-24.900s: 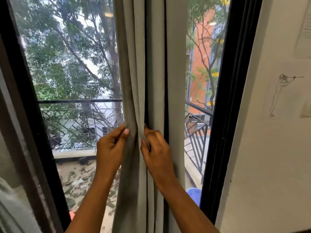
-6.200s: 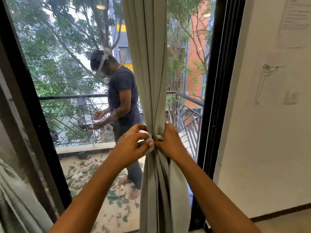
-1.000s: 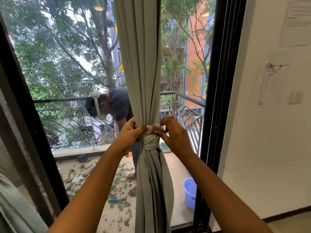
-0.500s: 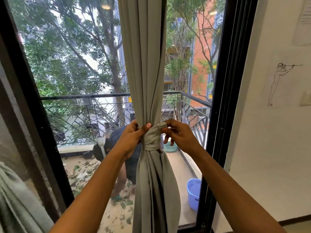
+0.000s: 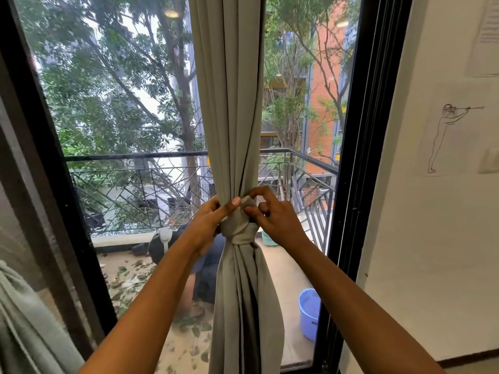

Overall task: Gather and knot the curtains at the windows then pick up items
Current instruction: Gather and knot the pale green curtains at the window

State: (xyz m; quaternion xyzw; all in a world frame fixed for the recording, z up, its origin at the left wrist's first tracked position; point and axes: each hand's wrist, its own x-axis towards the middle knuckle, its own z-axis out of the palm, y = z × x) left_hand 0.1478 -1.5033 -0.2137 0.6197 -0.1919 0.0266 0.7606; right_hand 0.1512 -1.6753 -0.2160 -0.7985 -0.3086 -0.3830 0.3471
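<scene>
Two grips on one grey curtain (image 5: pixel 229 103), dead centre of the frame. Hangs from the top edge in front of the glass door (image 5: pixel 359 157), gathered and tied into a fat knot (image 5: pixel 239 230) just below the middle, then drops loose to the bottom edge. Got the left grip (image 5: pixel 209 225) wrapped round the bundle at the knot's left side, with the thumb across the front. Got the right grip (image 5: pixel 278 222) at the knot's right side, pinching a small fabric end (image 5: pixel 249 202) between thumb and forefinger, right beside the left thumb tip.

Behind the glass: balcony railing (image 5: pixel 135 155), fallen leaves (image 5: pixel 127 276) on the floor, someone crouching (image 5: pixel 208 265) left of the curtain, mostly hidden by the arms. Blue bucket (image 5: pixel 310 314) lower right, teal basin (image 5: pixel 267 238) just right of the knot. Second pale curtain (image 5: pixel 24 319) in the lower left corner. Line drawing (image 5: pixel 448 136) of a figure on the white wall, right side.
</scene>
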